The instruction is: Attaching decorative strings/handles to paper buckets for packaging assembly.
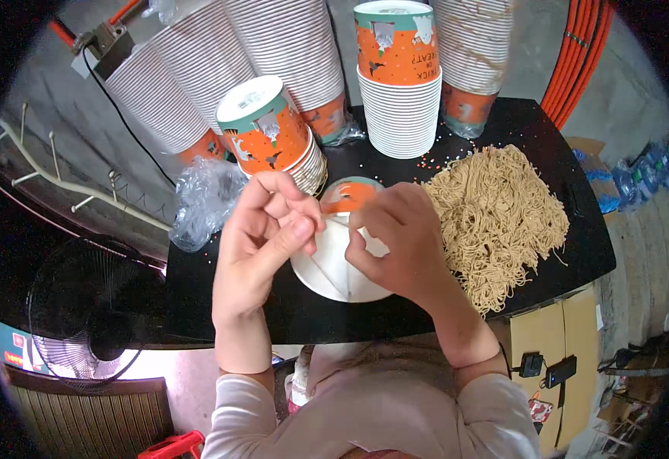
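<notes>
A paper bucket [327,277] with an orange and green printed side lies tipped on the black table, its white inside facing me. Above its left rim, my left hand [262,237] is closed in a pinch of thumb and fingers on what looks like a thin cord. A fine strand shows between the hands, and a thin line crosses the white inside. Over the bucket's right side, my right hand [399,241] has its fingers curled in and slightly blurred; whatever they hold is hidden. Right of it lies a loose heap of tan cords [503,222].
Upside-down bucket stacks stand behind: a short one [266,126] at left and a taller one [399,76] in the middle. More wrapped stacks [285,46] lean at the back. Crumpled clear plastic [201,203] sits at the table's left. A black fan [94,314] stands beyond the left edge.
</notes>
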The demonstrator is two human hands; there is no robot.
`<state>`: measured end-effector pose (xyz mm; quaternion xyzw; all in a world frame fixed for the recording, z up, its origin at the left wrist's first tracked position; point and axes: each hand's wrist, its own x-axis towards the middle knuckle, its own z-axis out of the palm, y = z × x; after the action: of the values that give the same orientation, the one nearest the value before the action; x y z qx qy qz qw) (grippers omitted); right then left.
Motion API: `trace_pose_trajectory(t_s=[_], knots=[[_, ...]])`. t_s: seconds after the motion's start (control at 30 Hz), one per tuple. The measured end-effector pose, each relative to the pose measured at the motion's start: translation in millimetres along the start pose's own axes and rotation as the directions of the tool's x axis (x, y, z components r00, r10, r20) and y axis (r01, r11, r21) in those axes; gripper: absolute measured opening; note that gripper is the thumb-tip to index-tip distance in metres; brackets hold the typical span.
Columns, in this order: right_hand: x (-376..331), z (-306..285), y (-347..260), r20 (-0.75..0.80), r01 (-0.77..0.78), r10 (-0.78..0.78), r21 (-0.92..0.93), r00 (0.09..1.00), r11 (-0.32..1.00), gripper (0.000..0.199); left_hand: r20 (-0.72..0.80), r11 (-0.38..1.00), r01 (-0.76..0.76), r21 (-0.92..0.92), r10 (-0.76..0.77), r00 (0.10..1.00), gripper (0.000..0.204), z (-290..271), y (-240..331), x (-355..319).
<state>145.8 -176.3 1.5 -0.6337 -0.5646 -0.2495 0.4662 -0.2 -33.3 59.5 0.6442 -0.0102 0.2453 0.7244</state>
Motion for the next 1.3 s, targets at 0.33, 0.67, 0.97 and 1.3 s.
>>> trace_pose_trajectory(t_s=[0.33,0.67,0.97,1.3], knots=[[-5.5,-8.9,15.2,0.096,-0.125,0.132,-0.075,0.987,0.989,0.016,-0.053,0.98,-0.157,-0.125,0.152,0.987,0.026,19.3,27.2,15.0],[2.9,-12.2,0.8,0.119,-0.317,0.298,0.199,0.947,0.927,0.015,-0.129,0.951,-0.309,-0.007,0.306,0.943,0.018,16.4,39.1,8.8],[-33.3,20.8,-1.5,0.236,-0.505,0.52,0.726,0.821,0.466,0.059,-0.235,0.842,-0.507,-0.186,0.463,0.855,0.016,-9.7,49.2,12.0],[-67.9,7.7,-37.9,0.906,-0.468,0.084,0.293,0.416,-0.834,0.111,0.158,0.725,-0.642,-0.248,0.684,0.712,0.019,-21.4,44.6,-1.9]])
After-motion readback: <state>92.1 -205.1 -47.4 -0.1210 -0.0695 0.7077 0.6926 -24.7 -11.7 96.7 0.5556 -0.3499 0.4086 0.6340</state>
